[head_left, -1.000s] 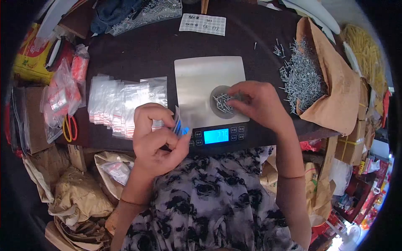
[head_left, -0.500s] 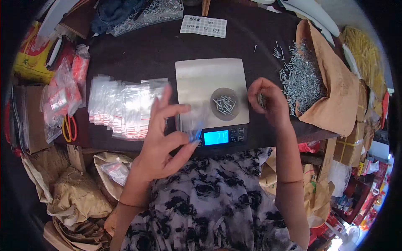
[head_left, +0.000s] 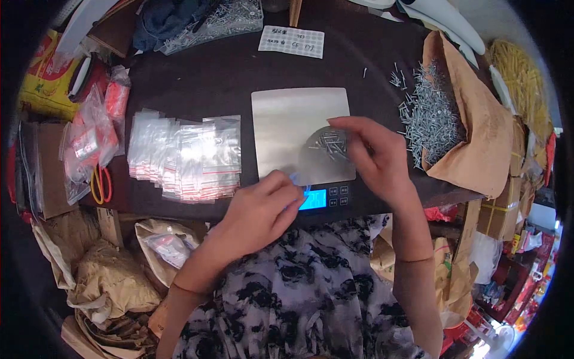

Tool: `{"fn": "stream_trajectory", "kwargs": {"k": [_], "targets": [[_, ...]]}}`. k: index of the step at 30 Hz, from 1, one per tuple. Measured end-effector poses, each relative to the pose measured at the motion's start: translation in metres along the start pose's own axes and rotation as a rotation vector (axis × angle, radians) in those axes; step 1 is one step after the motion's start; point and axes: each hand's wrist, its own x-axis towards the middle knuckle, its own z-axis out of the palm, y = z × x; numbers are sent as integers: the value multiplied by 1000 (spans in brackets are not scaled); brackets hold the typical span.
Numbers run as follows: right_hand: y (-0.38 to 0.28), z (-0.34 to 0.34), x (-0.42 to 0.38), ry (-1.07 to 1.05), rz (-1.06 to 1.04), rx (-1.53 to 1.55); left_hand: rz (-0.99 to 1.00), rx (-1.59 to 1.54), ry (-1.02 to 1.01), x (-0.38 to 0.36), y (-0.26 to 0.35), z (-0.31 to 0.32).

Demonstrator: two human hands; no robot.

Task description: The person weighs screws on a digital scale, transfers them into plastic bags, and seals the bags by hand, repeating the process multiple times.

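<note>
My left hand (head_left: 266, 206) is closed in a pinch at the scale's front edge, holding a small clear plastic bag (head_left: 295, 178) that looks bluish near the lit display. Over the right side of the steel weighing plate (head_left: 284, 119), my right hand (head_left: 382, 158) has its fingers curled around the rim of a small round dish (head_left: 312, 142). Screws (head_left: 333, 143) lie in the dish, slightly blurred. The digital scale's blue display (head_left: 315, 199) is partly hidden by my left fingers. Left of the scale lies a row of overlapping clear zip bags (head_left: 209, 149) with red strips.
A heap of screws (head_left: 431, 113) spills from a brown paper bag (head_left: 472, 119) on the right. At the back are a clear box of screws (head_left: 221, 24) and a sticker sheet with handwriting (head_left: 292, 42). Orange-handled scissors (head_left: 100, 184) hang at the left edge.
My right hand has moved left from beside the scale onto the dish. My left hand has lowered and moved right with the bag, its fingers closing together. The dish has shifted slightly right.
</note>
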Motion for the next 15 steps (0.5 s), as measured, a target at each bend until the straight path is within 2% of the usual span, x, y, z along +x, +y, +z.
{"fn": "stream_trajectory", "kwargs": {"k": [3,7,10,13,15], "targets": [[-28,-4,-4,-64,-328,-409,-22,-5,100,3,6,14],[-41,-3,-10,1,-611,-491,49,44,224,4,13,21],[-34,-11,-11,-20,-552,-506,66,31,294,2,16,21],[-5,6,1,285,-270,-151,45,-2,305,-2,16,18],[13,8,2,163,23,38,18,-17,273,-5,17,13]]}}
